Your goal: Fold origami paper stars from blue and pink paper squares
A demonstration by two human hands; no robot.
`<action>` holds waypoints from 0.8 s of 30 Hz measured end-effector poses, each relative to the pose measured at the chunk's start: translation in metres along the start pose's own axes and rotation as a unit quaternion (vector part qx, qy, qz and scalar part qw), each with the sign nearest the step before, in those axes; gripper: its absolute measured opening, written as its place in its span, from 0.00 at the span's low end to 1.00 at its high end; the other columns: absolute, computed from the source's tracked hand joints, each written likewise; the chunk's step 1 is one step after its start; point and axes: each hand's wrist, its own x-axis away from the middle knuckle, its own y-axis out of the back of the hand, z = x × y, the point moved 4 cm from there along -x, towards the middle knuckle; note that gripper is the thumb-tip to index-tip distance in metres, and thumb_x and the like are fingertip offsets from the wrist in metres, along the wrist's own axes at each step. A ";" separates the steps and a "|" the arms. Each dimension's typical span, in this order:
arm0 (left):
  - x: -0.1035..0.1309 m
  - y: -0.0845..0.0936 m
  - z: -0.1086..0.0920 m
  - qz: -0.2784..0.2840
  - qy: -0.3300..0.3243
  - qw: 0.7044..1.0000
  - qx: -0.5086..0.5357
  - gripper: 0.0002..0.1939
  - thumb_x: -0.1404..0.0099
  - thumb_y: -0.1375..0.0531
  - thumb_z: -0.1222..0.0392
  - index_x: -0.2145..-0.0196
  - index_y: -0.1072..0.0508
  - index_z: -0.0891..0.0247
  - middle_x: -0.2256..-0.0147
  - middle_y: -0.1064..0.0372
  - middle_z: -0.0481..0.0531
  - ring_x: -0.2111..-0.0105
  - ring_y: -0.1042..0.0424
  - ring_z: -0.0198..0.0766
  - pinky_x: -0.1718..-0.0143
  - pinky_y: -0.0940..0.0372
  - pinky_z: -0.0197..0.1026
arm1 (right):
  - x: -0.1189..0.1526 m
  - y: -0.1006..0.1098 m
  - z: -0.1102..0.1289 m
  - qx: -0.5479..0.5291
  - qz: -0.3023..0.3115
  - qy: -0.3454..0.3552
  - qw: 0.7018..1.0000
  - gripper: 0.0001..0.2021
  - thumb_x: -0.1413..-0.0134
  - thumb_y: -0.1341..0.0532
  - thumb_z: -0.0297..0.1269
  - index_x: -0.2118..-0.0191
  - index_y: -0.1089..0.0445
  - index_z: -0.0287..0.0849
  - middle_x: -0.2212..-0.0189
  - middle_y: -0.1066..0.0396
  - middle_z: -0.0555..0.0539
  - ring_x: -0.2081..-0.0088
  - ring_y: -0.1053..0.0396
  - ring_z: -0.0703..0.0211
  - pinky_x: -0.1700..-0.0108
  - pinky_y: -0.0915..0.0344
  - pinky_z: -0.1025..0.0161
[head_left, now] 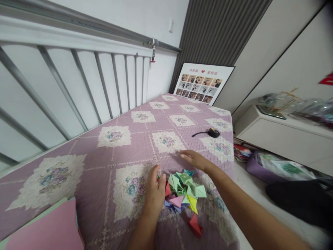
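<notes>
A heap of folded paper pieces (184,187) in green, yellow, pink, red and blue lies on the purple floral bedspread (140,142). My left hand (155,187) is at the heap's left side, its thumb and fingers apart, beside a red piece. Whether it touches that piece I cannot tell. Beyond the heap, my right hand (191,159) hovers over the cloth with fingers stretched out and nothing in them. One red folded piece (195,225) lies apart, nearer to me.
A stack of coloured paper sheets (49,229) lies at the lower left. Farther back is a black tape measure (213,132) with a strap. A white railing (85,86) borders the left; a photo board (204,81) leans at the far end. A purple basket (256,166) stands on the floor.
</notes>
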 end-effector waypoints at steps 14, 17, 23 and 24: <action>0.003 0.009 -0.014 0.166 0.002 0.984 0.057 0.22 0.36 0.45 0.54 0.45 0.34 0.58 0.44 0.37 0.53 0.43 0.39 0.44 0.42 0.46 0.46 | 0.129 -0.031 -0.019 -0.184 -0.097 -0.007 0.978 0.30 0.42 0.53 0.60 0.40 0.42 0.49 0.41 0.39 0.40 0.41 0.40 0.46 0.42 0.42 0.45; -0.001 0.028 -0.009 0.231 0.011 0.972 0.049 0.35 0.44 0.37 0.53 0.40 0.40 0.56 0.41 0.41 0.54 0.42 0.41 0.49 0.42 0.44 0.48 | 0.170 -0.032 -0.037 -0.164 -0.104 -0.009 0.981 0.42 0.50 0.47 0.66 0.34 0.60 0.56 0.35 0.51 0.42 0.36 0.51 0.43 0.40 0.48 0.41; -0.001 0.052 0.005 0.268 0.058 0.962 -0.015 0.56 0.56 0.29 0.55 0.35 0.54 0.50 0.36 0.54 0.54 0.39 0.47 0.53 0.42 0.45 0.51 | 0.233 -0.073 -0.045 0.022 -0.117 -0.013 0.993 0.58 0.66 0.32 0.57 0.34 0.70 0.65 0.32 0.68 0.52 0.35 0.62 0.34 0.40 0.50 0.36; 0.000 0.052 0.004 0.269 0.053 0.961 -0.028 0.57 0.57 0.29 0.54 0.35 0.54 0.50 0.35 0.54 0.54 0.38 0.50 0.53 0.41 0.48 0.52 | 0.235 -0.081 -0.043 0.055 -0.130 -0.001 0.990 0.60 0.70 0.30 0.55 0.34 0.70 0.66 0.32 0.69 0.52 0.35 0.61 0.32 0.40 0.49 0.35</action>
